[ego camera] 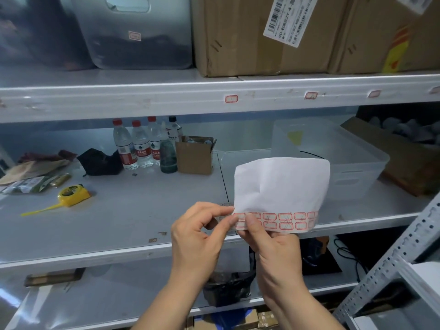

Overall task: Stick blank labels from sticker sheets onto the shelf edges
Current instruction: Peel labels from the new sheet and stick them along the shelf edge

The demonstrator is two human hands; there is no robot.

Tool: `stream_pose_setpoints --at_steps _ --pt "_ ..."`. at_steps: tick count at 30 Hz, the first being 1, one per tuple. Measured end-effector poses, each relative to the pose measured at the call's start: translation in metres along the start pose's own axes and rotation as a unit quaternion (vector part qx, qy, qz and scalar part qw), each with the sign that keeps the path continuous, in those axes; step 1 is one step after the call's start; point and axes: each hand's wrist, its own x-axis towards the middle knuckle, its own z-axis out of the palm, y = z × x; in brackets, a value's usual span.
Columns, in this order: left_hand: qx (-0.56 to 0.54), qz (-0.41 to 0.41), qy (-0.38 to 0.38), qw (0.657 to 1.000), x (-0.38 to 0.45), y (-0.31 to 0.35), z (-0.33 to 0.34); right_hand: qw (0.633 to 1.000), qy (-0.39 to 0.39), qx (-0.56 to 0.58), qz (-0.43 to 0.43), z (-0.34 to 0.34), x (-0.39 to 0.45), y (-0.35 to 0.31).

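My left hand (197, 236) pinches the left edge of a sticker sheet (282, 195) between thumb and forefinger, where a red-bordered label (238, 216) sits right at my fingertips; whether its corner is lifted I cannot tell. My right hand (273, 246) holds the same sheet from below, thumb pressed over the two rows of labels, the other fingers curled behind the paper. The sheet is folded over, its blank white back standing above my fingers, the label rows running off to the right of my thumb.

Just behind my knuckles runs the middle shelf edge (95, 254). Well above my fingers, the upper shelf edge (142, 101) carries three red-bordered labels in plain view: one (231, 99) above my left hand, two more (310, 95) (374, 93) to the right.

Beyond my left hand on the shelf: four clear water bottles (140, 145), one green bottle (168, 157), one small cardboard box (195, 154) and one yellow tape measure (71, 192). Behind the sheet stands one clear plastic bin (345, 158).
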Motion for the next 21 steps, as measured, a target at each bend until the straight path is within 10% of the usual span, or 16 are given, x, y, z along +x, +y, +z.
stream_pose_setpoints --at_steps 21 --pt "0.073 0.099 0.011 0.992 -0.0052 0.0043 0.0057 0.998 0.027 -0.04 -0.029 -0.0018 -0.0046 -0.003"
